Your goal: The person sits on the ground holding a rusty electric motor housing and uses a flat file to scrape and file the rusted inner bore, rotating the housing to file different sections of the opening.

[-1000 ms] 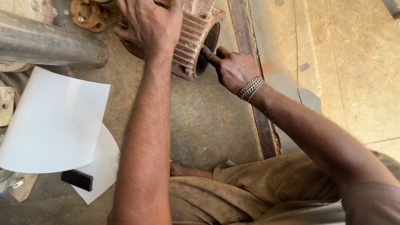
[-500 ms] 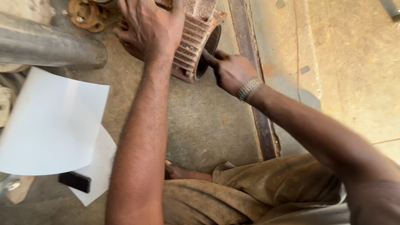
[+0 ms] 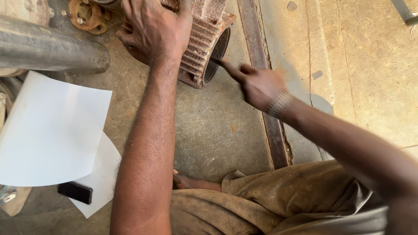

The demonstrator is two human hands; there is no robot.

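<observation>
— Hands first: where are they sitting?

— Left hand (image 3: 157, 29) is pressing down, fingers spread, on top of the rusty ribbed motor casing (image 3: 201, 45) at twelve o'clock on the concrete floor (image 3: 217, 130). It is bracing the casing rather than wrapping around it.

— And the right hand (image 3: 257, 85)?

— It is coming in from three o'clock, fingers curled shut around a thin dark tool (image 3: 216, 61). I cannot tell what kind of tool, because only its tip is showing. That tip is poking into the round open end of the casing, right at the rim.

— So how far along is the work looking?

— I am judging it as midway at most. The casing is lying on its side with its end already open, so that end is exposed. The tool is working at the bore, and nothing is showing as pulled out or laid beside it.

— Anything else lying around?

— White paper sheets (image 3: 52, 130) are lying at nine o'clock, with a small black block (image 3: 75, 192) resting on the lower sheet at about eight. A grey pipe (image 3: 48, 50) is lying at ten o'clock, and a rusty flange (image 3: 89, 15) is sitting at eleven, just beside the casing. A steel rail (image 3: 265, 104) is running down the floor under the right wrist.
</observation>
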